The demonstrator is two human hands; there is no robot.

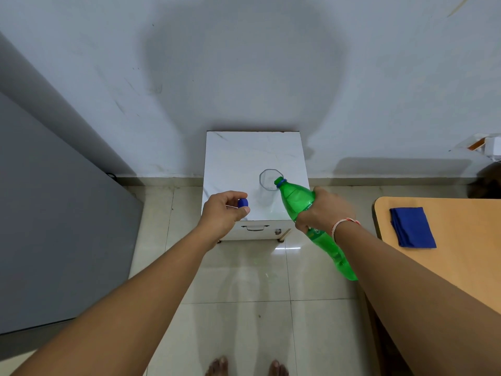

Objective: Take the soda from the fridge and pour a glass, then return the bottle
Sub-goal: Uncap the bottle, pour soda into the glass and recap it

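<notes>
A green plastic soda bottle (pixel 296 200) is tilted with its open neck over the rim of a clear glass (pixel 267 180). My right hand (pixel 324 210) grips the bottle around its middle. The glass stands on a small white marble-topped table (pixel 233 164). My left hand (pixel 225 210) hovers over the table's front left part and pinches the blue bottle cap (pixel 243 203) between thumb and fingers. I cannot tell whether liquid is flowing.
A grey fridge side (pixel 54 213) fills the left. A wooden table (pixel 461 226) at the right carries a folded blue cloth (pixel 412 226). The white table has a drawer handle (pixel 254 228). Tiled floor (pixel 244 308) lies below, with my bare feet at the bottom edge.
</notes>
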